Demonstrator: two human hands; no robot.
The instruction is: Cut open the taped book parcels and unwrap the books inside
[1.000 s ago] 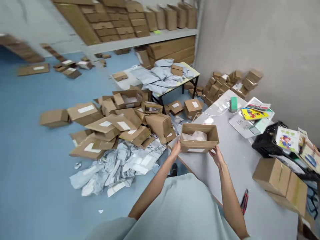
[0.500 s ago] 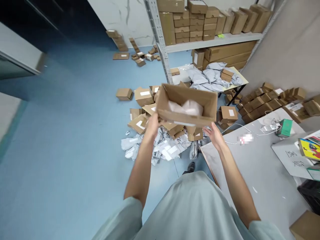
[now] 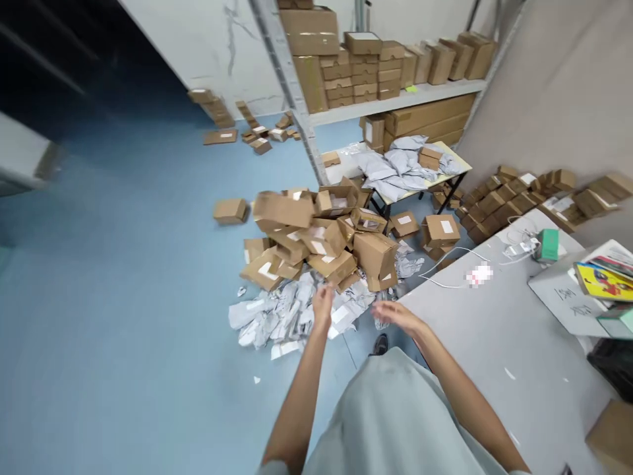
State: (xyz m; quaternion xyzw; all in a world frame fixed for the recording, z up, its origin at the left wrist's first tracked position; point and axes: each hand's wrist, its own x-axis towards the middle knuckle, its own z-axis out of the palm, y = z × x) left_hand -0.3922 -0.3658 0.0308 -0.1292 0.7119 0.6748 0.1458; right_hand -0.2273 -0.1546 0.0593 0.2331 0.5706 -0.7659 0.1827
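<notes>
My left hand (image 3: 323,303) is in front of a heap of cardboard boxes (image 3: 341,267), with nothing in it and its loosely bent fingers a little smeared. My right hand (image 3: 397,315) hangs near the grey table's corner, fingers stretched out and holding nothing. A blurred cardboard box (image 3: 283,210) shows at the heap's upper left, apart from both hands. Torn grey mailing bags (image 3: 277,316) and white paper lie on the floor below the boxes, partly behind my left hand.
At my right stands a grey table (image 3: 475,343) with cables, a green box (image 3: 548,245) and a white carton (image 3: 558,297). Behind the heap, a small table (image 3: 462,165) bears grey parcels. A metal shelf (image 3: 420,94) holds stacked boxes. More boxes (image 3: 499,198) line the wall.
Both hands have let go of the open cardboard box and drawn back toward my body, closer together. A blurred box now shows at the heap's upper left. The view has shifted.
</notes>
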